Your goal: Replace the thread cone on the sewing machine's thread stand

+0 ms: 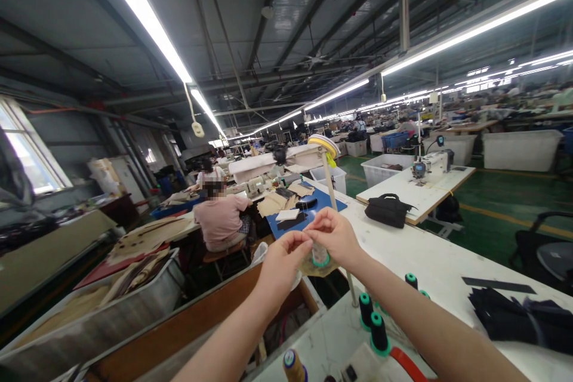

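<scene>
Both hands are raised at the centre, fingertips nearly touching, above a pale spool with a green base on a round holder. My left hand has thumb and fingers pinched together; what lies between them is too small to make out. My right hand is also pinched, just over the spool's top, and anything in it is hidden. Below the right forearm stand black thread cones with green bases on the machine table. A tan thread cone is at the bottom edge.
A metal pole carries yellow and white rolls. A black bag lies on the long white table, dark fabric pieces at right. A seated person in pink works ahead left. A fabric-filled bin stands at left.
</scene>
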Available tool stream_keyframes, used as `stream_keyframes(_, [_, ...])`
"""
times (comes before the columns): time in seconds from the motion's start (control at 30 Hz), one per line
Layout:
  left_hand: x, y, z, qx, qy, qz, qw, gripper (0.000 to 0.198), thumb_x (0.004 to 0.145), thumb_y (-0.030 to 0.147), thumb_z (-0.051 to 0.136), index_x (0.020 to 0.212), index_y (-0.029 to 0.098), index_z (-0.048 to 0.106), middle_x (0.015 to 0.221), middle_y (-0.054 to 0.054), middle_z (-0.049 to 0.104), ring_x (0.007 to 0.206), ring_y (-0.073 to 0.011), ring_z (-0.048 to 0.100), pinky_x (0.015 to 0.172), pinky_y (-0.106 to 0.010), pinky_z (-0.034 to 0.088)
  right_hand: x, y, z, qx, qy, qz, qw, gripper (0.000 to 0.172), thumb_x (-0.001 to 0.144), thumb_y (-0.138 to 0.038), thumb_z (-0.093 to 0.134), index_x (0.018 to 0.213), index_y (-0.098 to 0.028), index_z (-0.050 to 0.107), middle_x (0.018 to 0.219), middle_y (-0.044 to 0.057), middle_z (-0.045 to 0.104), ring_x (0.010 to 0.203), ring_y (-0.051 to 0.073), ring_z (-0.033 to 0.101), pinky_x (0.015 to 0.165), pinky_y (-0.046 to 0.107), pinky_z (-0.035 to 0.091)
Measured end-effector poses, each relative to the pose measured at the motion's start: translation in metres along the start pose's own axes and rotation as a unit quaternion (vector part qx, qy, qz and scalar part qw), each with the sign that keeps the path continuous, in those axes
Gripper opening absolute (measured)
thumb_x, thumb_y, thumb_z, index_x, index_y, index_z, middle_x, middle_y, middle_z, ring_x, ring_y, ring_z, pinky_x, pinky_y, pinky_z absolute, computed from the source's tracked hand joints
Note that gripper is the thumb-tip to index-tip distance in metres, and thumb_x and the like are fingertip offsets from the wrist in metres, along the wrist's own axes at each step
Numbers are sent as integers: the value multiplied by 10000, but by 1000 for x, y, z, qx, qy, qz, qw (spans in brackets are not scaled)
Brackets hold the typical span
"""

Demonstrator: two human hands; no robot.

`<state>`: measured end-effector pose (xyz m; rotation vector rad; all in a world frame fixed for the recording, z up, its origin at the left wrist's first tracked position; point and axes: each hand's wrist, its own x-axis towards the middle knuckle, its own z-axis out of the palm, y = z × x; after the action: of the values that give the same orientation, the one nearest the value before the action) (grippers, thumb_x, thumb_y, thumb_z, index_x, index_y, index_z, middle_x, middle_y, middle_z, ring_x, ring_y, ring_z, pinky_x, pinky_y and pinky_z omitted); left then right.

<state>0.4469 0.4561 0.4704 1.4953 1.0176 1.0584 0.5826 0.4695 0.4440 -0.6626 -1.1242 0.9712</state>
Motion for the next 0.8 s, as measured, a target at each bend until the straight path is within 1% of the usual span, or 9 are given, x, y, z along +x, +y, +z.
stream_keyframes(0.1, [-2,-3,2,-13,12,-5,1000,373,525,478,803,668,177,637,603,15,605,518,-121,519,517,-241,392,-5,3,4,-26,56,-40,997,231,645,-262,739,719,-231,522,741,-3,698,727,190,662,735,326,503])
stream_keyframes(0.2, [0,-7,-5,-36,31,-14,999,398,509,481,826,688,169,653,673,-17,656,625,-146,590,610,-250,457,-6,5,5,-25,85,-55,995,226,680,-280,719,743,-237,507,765,1,700,725,185,664,748,329,506])
stream_keyframes(0.27, [3,-8,-10,-58,51,-22,997,393,530,465,835,726,177,654,724,-19,677,689,-143,617,675,-244,482,-4,6,4,-15,79,-50,996,265,666,-306,729,747,-240,486,749,0,700,673,181,660,702,328,518])
stream_keyframes(0.33, [7,-8,-13,-78,62,-33,994,382,556,432,843,786,187,663,781,-21,691,716,-135,631,694,-237,496,-2,5,3,-4,64,-39,997,299,646,-327,743,740,-240,472,729,-2,697,614,172,646,655,324,523])
stream_keyframes(0.43, [12,-7,-11,-97,41,-55,993,354,591,375,849,835,172,692,849,-60,709,742,-150,651,688,-247,515,-2,4,2,6,42,-24,999,325,625,-338,764,740,-237,477,722,-4,692,587,164,634,634,321,526])
stream_keyframes(0.53, [15,-7,-6,-110,14,-66,992,306,605,351,848,785,146,708,816,-82,712,757,-165,661,726,-260,522,-1,5,0,14,26,-7,1000,361,600,-342,797,742,-233,483,732,-4,687,639,175,650,657,321,532])
stream_keyframes(0.63, [15,-7,-4,-117,4,-71,991,318,567,346,867,755,139,717,800,-80,716,721,-147,653,735,-252,517,0,6,-3,26,11,16,999,410,563,-354,830,741,-232,481,728,-6,684,677,187,660,655,320,537])
stream_keyframes(0.8, [12,-8,-8,-111,0,-65,992,403,459,401,905,716,149,725,759,-52,716,663,-119,619,703,-232,498,1,8,-7,65,-23,62,996,452,524,-350,866,746,-219,495,717,-12,690,620,162,644,608,292,535])
